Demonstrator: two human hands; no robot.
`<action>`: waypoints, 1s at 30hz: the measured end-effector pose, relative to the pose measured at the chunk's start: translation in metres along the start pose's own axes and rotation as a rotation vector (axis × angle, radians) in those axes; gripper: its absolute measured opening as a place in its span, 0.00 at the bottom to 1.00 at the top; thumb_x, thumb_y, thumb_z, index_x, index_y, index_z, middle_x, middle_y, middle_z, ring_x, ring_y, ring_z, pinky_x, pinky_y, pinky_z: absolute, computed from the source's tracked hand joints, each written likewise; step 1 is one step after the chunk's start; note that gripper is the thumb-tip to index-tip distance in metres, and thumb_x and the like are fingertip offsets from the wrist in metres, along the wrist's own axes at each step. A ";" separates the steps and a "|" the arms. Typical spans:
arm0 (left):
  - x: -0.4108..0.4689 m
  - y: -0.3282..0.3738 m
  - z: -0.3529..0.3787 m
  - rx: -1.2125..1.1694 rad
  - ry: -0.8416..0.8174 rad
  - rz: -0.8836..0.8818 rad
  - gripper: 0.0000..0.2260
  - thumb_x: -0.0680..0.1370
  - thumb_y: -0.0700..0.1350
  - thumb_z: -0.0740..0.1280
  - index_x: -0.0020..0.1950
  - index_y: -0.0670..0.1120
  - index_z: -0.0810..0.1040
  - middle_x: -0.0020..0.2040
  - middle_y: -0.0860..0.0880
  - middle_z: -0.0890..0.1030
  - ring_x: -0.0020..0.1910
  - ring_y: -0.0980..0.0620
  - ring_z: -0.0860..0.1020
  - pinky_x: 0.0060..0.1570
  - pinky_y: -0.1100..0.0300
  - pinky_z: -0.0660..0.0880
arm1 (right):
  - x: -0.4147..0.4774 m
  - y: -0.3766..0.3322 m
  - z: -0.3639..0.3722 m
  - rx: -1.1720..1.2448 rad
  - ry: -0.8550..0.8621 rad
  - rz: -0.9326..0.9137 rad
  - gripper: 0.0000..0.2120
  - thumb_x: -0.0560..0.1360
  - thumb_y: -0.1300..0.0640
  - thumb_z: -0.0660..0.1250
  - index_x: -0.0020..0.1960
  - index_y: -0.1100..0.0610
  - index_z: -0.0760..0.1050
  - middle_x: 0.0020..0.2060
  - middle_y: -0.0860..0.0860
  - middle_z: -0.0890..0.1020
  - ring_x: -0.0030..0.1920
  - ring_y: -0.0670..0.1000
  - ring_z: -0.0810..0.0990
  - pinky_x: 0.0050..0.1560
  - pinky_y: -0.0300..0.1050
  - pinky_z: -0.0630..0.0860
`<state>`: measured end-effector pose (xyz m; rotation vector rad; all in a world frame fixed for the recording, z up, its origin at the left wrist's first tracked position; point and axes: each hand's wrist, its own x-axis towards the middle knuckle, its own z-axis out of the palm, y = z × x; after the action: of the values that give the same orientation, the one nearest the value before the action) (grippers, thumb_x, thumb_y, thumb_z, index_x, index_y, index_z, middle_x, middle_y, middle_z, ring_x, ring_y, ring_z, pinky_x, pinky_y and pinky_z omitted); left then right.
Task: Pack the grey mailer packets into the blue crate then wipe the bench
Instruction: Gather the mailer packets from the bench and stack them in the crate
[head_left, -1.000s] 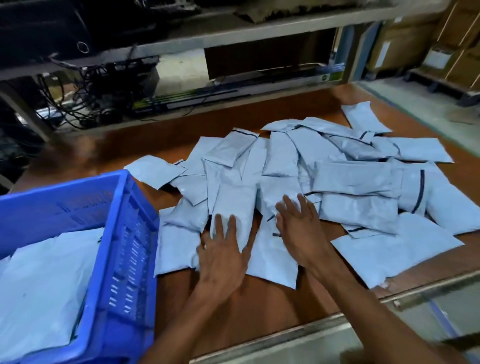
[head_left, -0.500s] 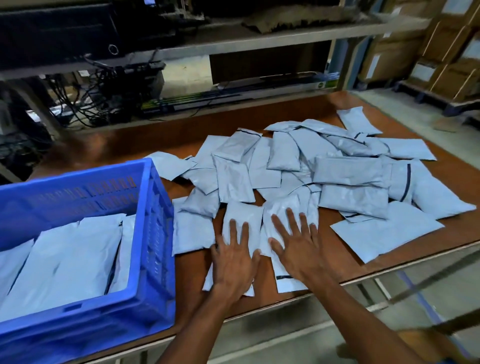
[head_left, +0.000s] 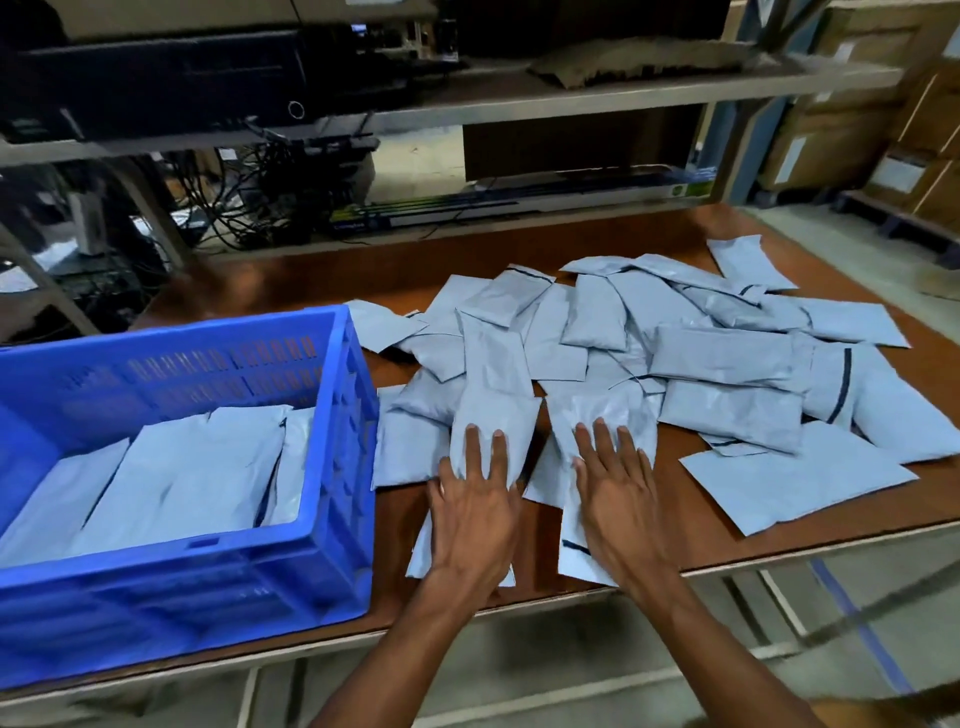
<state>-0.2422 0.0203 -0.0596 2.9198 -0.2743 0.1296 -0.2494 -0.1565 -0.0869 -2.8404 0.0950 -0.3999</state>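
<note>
Your left hand (head_left: 475, 512) lies flat, fingers straight, on one grey packet (head_left: 493, 410) and your right hand (head_left: 618, 499) lies likewise on a second packet (head_left: 608, 415) beside it, both at the near side of the loose pile (head_left: 727, 364) spread over the bench (head_left: 701, 545). It looks best to draw each toward the bench edge until a thumb can slip beneath, then pinch and stack the pair. Carry them left to the blue crate (head_left: 332, 467), which stands just beside the pile with several packets lying inside, and lay them flat too.
</note>
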 end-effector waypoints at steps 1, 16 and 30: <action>-0.002 0.002 -0.016 -0.008 0.051 -0.011 0.27 0.78 0.55 0.52 0.77 0.50 0.65 0.77 0.42 0.65 0.62 0.33 0.73 0.54 0.38 0.74 | 0.003 -0.006 -0.009 0.016 0.036 -0.002 0.28 0.83 0.46 0.41 0.77 0.54 0.62 0.75 0.56 0.65 0.76 0.61 0.60 0.72 0.61 0.63; -0.018 -0.194 -0.231 -0.210 0.433 -0.156 0.25 0.83 0.55 0.51 0.80 0.51 0.56 0.79 0.43 0.56 0.72 0.39 0.64 0.68 0.40 0.65 | 0.069 -0.286 -0.093 0.433 0.185 -0.326 0.21 0.85 0.49 0.50 0.76 0.52 0.65 0.75 0.53 0.66 0.74 0.58 0.65 0.73 0.57 0.61; 0.011 -0.275 -0.183 -0.004 -0.310 -0.060 0.33 0.79 0.67 0.56 0.76 0.46 0.58 0.74 0.39 0.62 0.67 0.32 0.67 0.64 0.39 0.66 | 0.088 -0.352 -0.086 0.101 0.188 -0.239 0.19 0.85 0.50 0.50 0.71 0.54 0.68 0.63 0.57 0.78 0.58 0.64 0.77 0.58 0.60 0.72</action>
<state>-0.1909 0.3212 0.0663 2.9323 -0.2329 -0.3347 -0.1795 0.1510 0.1123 -2.7152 -0.2246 -0.7015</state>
